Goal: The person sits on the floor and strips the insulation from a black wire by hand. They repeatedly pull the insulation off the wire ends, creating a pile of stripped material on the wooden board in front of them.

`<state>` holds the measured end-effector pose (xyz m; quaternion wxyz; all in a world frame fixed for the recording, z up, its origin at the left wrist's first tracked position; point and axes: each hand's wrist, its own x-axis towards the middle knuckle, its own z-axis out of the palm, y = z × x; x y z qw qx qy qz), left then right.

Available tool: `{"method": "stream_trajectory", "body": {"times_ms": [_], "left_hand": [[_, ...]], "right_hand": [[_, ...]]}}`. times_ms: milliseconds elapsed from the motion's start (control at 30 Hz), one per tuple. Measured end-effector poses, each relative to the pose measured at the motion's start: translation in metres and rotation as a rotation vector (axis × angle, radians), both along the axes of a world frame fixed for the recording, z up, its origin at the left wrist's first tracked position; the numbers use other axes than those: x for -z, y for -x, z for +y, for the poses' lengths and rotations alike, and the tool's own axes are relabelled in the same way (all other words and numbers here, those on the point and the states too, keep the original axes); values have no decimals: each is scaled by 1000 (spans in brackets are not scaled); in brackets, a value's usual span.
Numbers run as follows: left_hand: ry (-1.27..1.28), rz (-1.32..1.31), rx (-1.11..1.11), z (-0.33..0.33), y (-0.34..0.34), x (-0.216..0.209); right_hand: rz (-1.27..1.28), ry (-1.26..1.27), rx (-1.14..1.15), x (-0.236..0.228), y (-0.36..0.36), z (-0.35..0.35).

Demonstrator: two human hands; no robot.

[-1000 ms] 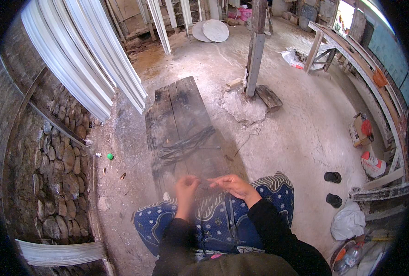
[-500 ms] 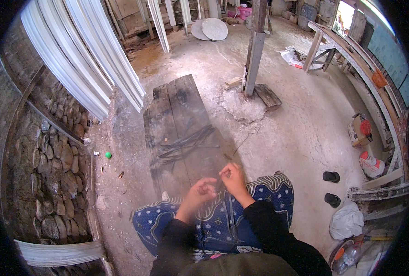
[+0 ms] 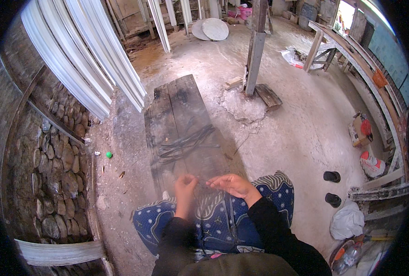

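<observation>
My left hand (image 3: 185, 191), slightly blurred, is raised over my lap with thumb and fingertips pinched together. My right hand (image 3: 234, 185) reaches toward it, fingers extended forward and tips pressed to the thumb. A small gap parts the two hands; something thin and dark seems to lie at the fingertips, too small to make out. Long dark flat strips (image 3: 232, 216) hang down over the blue patterned cloth (image 3: 271, 195) on my lap, below the hands. Beyond them, a loose bundle of similar black strips (image 3: 184, 143) rests on a worn wooden board (image 3: 179, 101).
A post (image 3: 255, 60) rises beyond the board's right side, a wood block (image 3: 268, 96) at its foot. White corrugated sheets (image 3: 82, 55) stand at the left, above a stone wall (image 3: 59, 184). Black slippers (image 3: 332, 176) and a white sack (image 3: 347, 220) lie at the right.
My left hand has turned more upright and moved left, its fingers coming into a pinch. My right hand has lowered and levelled, its fingers now pointing left.
</observation>
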<state>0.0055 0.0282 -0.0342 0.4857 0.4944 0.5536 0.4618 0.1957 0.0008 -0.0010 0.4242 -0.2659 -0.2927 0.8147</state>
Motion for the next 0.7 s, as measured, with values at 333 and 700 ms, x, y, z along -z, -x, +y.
{"method": "stream_trajectory", "body": {"times_ms": [333,700], "left_hand": [[127,-190,675,-12,-5,-15],[-32,98,-8,2,1,3]], "right_hand": [[-1047,-380,453,34,2,8],[-525,-169,205,35,-7,10]]}}
